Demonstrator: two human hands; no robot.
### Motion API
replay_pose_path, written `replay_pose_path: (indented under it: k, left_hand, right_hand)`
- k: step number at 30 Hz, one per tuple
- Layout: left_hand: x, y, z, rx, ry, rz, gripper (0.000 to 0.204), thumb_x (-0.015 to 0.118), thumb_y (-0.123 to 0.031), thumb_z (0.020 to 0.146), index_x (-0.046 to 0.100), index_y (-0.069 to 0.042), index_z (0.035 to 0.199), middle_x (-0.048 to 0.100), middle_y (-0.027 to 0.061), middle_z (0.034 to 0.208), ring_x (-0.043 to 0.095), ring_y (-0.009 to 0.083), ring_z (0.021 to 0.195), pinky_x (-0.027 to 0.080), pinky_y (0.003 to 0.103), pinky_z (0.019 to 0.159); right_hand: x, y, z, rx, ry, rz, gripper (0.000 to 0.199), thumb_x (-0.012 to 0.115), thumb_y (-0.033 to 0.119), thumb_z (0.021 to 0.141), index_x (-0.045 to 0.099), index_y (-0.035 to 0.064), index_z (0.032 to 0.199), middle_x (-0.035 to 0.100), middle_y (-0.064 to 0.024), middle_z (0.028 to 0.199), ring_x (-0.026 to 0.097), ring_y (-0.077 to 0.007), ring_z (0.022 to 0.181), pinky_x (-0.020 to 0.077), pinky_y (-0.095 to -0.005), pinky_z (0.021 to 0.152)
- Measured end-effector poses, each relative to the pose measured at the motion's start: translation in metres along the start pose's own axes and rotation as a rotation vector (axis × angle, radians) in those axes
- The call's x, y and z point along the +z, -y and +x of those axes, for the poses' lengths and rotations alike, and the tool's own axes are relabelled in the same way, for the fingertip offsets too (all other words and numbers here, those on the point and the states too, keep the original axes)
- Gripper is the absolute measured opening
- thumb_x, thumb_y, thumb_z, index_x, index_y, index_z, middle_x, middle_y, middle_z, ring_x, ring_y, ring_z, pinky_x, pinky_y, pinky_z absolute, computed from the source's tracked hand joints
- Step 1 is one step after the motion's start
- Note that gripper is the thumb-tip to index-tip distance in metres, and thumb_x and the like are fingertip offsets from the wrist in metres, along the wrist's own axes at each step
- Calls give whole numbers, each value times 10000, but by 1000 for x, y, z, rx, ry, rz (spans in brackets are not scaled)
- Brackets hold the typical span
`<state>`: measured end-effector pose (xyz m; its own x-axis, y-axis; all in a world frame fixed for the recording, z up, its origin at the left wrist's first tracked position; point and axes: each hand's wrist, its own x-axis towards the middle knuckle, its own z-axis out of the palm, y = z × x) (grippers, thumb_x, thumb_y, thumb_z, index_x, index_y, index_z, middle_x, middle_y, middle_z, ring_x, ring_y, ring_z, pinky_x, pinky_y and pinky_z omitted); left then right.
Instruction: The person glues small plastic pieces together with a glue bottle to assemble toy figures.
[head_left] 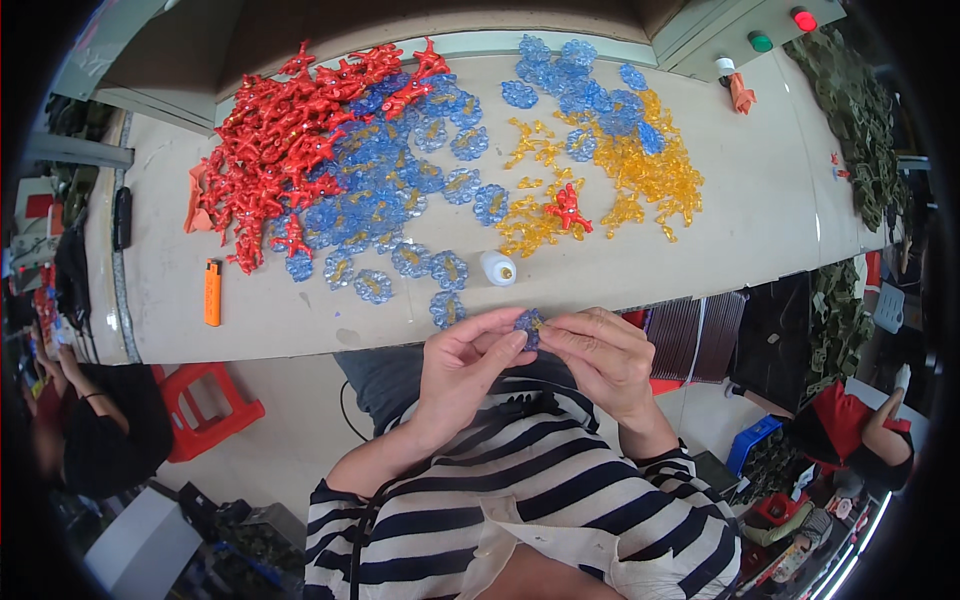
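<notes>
An orange lighter lies upright-long near the left end of the beige worktop, with bare surface around it. Right of it spreads a heap of red plastic pieces, running into a wide scatter of clear blue flower-shaped discs. A small white bottle lies just past the nearest blue discs, close to the front edge. Further right sit yellow translucent pieces, a single red piece among them, and more blue discs toward the back. At the back right corner a grey box carries a green and a red round button.

Just off the worktop's front edge, over the lap, the left hand and right hand meet, fingertips of both pinched on one small blue flower disc. It looks clear blue with a scalloped rim; finer detail is too small to tell.

The right half of the worktop's front strip is bare, and the front edge runs just above the hands. A red stool stands on the floor at the lower left.
</notes>
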<state>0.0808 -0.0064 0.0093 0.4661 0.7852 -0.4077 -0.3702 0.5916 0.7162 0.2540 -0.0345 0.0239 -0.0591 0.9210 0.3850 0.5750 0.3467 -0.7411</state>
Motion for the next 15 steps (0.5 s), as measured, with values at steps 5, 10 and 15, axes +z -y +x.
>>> replay_pose_path:
  k: [5, 10, 15]
  left_hand:
    - [-1, -1, 2, 2, -2, 9, 252, 537, 13, 884, 568, 46, 1132, 641, 134, 1014, 630, 171, 905, 550, 321, 799]
    - [-5, -1, 3, -17, 41, -11, 253, 570, -4, 875, 587, 38, 1124, 643, 108, 1011, 618, 134, 875, 523, 251, 791]
    - [-6, -2, 2, -54, 16, -23, 248, 579, -1, 868, 601, 33, 1113, 648, 104, 1007, 616, 126, 860, 510, 242, 794]
  right_hand:
    - [1, -1, 0, 9, 10, 9, 272, 729, -38, 609, 704, 21, 873, 656, -101, 821, 622, -225, 680, 501, -292, 598]
    - [-1, 1, 4, 61, 17, 47, 287, 745, -18, 593, 704, 24, 874, 641, -83, 797, 604, -210, 683, 489, -290, 593]
    - [-2, 3, 4, 62, 8, 40, 272, 755, 1, 594, 700, 18, 860, 631, -77, 789, 591, -201, 680, 483, -288, 588]
